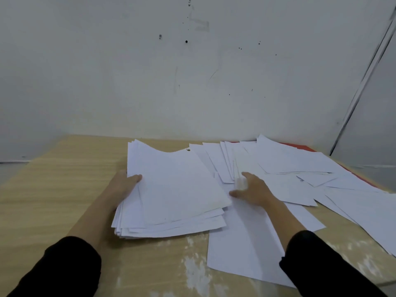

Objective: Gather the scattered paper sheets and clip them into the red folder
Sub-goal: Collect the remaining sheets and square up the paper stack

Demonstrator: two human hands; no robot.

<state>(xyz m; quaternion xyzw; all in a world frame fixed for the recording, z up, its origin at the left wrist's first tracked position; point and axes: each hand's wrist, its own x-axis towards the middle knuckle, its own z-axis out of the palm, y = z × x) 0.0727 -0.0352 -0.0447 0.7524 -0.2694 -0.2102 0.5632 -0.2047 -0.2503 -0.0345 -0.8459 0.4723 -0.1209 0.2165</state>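
left grip (126, 185) pinches the gathered stack (177, 189) at its left edge, thumb on top. right grip (250, 189) is flat with fingers spread, holding nothing, pressing on the loose sheets (300, 163) just right of the stack. step in hand looks like pulling the next sheet across. slide it over the worktop (53, 189), don't lift, and square the edges against the left grip. red folder (304, 146) lies beyond and right of the right grip, mostly buried under sheets, only its edge showing. can't tell if anything is clipped in it.
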